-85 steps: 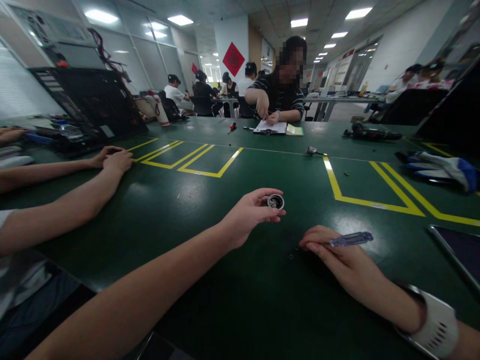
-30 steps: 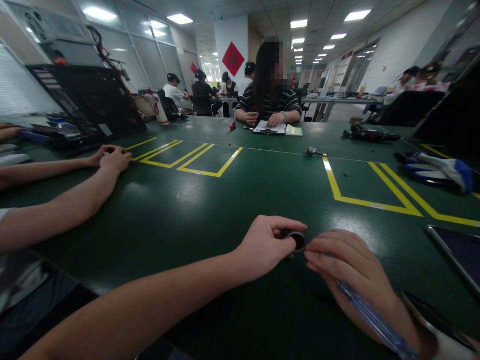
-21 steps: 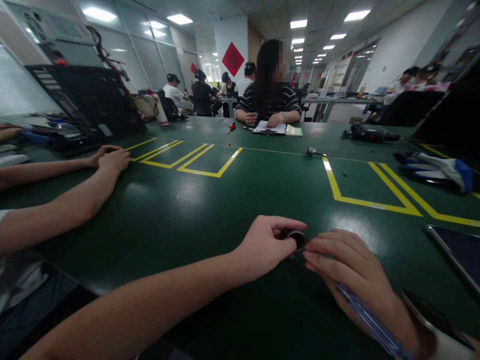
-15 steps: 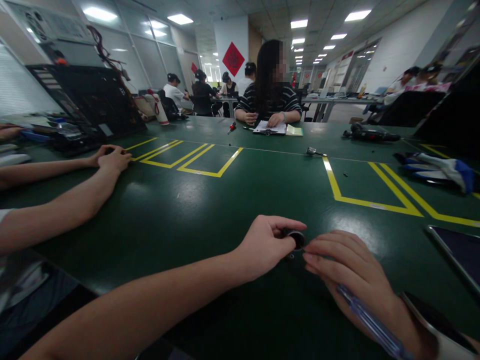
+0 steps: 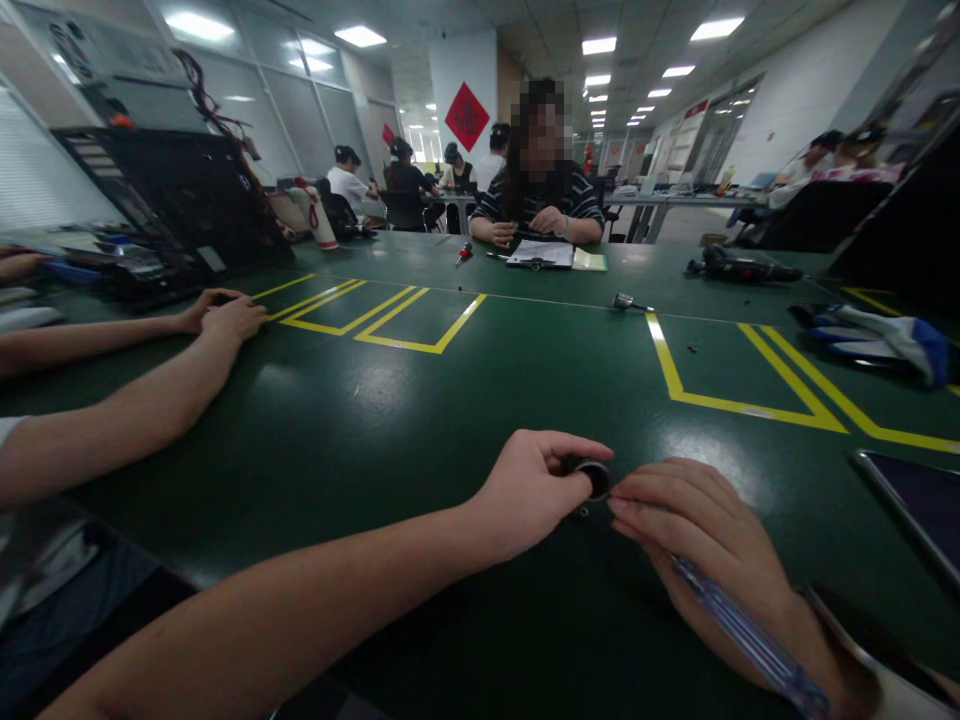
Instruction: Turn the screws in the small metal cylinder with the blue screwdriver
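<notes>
My left hand [image 5: 529,490] is closed, its thumb and fingers pinching a dark, hollow ring-shaped part [image 5: 601,482] just above the table. Close to the ring's right rim are the fingertips of my right hand [image 5: 694,525], pressed together; whether something tiny is pinched there cannot be made out. A screwdriver [image 5: 739,625] with a clear bluish handle lies tucked in the same hand, pointing back toward the wrist, its shaft hidden. Beneath the ring a tiny metal piece [image 5: 583,512] sits by my left thumb.
The green table [image 5: 315,440] carries yellow tape outlines. At right lie a phone-like device [image 5: 911,500], gloves [image 5: 892,340] and a dark power tool [image 5: 739,268]. Farther off are a metal tool piece [image 5: 628,303] and a clipboard [image 5: 541,254] before a seated person. A co-worker's arms [image 5: 172,390] reach in from the left.
My right hand has shifted very slightly right, away from the ring; my left hand stays put. The person opposite has turned their head forward and lifted a hand off the clipboard.
</notes>
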The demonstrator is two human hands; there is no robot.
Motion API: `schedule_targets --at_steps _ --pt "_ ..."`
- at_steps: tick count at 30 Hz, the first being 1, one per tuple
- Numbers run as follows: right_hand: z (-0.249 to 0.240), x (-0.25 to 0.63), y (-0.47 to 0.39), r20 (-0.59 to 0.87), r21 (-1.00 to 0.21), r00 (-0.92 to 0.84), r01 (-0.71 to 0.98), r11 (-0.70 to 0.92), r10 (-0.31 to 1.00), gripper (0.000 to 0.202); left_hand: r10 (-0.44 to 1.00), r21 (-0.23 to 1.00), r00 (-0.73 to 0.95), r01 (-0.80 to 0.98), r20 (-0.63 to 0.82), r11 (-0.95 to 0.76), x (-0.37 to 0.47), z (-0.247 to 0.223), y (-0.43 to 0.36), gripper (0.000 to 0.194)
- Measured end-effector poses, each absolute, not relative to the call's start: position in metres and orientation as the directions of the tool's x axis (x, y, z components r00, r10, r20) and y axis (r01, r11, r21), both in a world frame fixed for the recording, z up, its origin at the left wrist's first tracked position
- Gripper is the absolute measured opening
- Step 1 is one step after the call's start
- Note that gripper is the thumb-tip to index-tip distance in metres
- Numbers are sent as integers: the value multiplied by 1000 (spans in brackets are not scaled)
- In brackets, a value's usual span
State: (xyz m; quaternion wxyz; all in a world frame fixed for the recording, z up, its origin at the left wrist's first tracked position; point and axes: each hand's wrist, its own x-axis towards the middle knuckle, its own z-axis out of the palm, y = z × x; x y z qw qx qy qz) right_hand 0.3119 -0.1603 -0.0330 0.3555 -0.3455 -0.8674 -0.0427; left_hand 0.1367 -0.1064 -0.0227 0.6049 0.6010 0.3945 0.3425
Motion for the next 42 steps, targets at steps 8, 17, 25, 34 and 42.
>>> schedule_targets --at_steps 8,17,25,34,42 --pt "-23 307 -159 684 -494 -279 502 710 674 18 901 996 428 77 -76 47 135 -22 -104 28" --pt "-29 305 -143 103 -842 -196 506 190 975 25 930 984 322 83 -179 160 132 -16 -97 31" --pt "-35 303 -148 257 -750 -292 541 381 921 18 935 985 310 66 -171 158 133 -16 -97 33" --pt "-41 315 -161 465 -397 -524 597 697 713 32 942 990 307 0 -134 141 132 -18 -96 25" --pt "-34 315 -161 752 -158 -434 612 775 496 27 901 989 410 106 -138 103 132 -17 -101 25"
